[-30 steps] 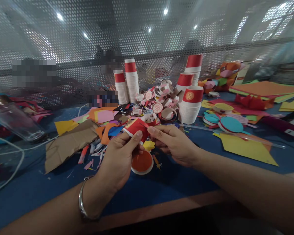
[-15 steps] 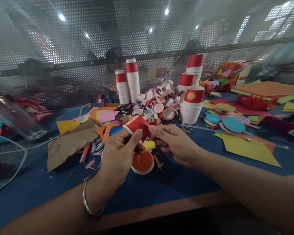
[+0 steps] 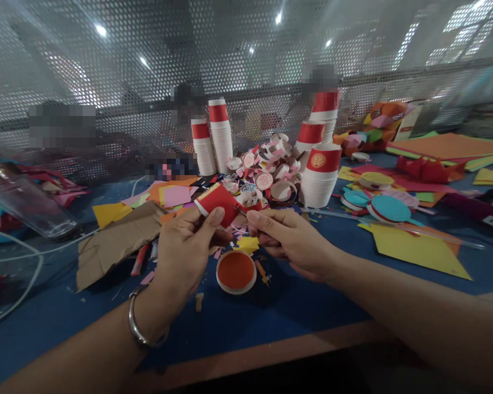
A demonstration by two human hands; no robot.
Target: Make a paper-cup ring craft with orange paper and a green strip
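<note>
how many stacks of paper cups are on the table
5 visible: a shorter stack and a taller stack left of the scrap pile; right of it, a front stack, a middle stack and a rear stack. Others may be hidden.

I saw cardboard (image 3: 119, 241) left of the left hand (image 3: 184, 251), a paper sheet (image 3: 419, 249) right of the right hand (image 3: 293, 238), a scrap heap (image 3: 271, 164) beyond both.
</note>
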